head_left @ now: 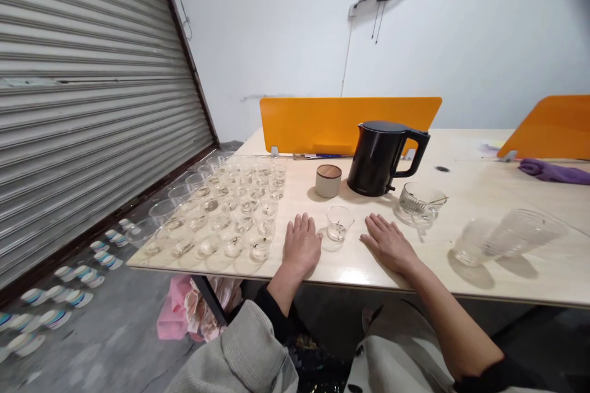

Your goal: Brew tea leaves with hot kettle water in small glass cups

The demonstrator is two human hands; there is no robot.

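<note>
My left hand [302, 243] lies flat on the pale wooden table [507, 276], fingers apart, holding nothing. My right hand [388, 243] rests flat the same way. Between them stands a small clear glass cup [338, 223] with a bit of something dark at its bottom; neither hand touches it. Behind the cup stand a black electric kettle [381, 158] and a small beige jar with a wooden lid [328, 180]. A clear glass pitcher [419, 202] sits just beyond my right hand.
Several rows of small clear cups [230, 209] cover the table's left end. A stack of clear plastic cups [502, 236] lies on its side at right. Orange dividers [345, 123] stand at the back, a purple cloth [550, 171] far right. Paper cups [59, 295] line the floor by the roller shutter.
</note>
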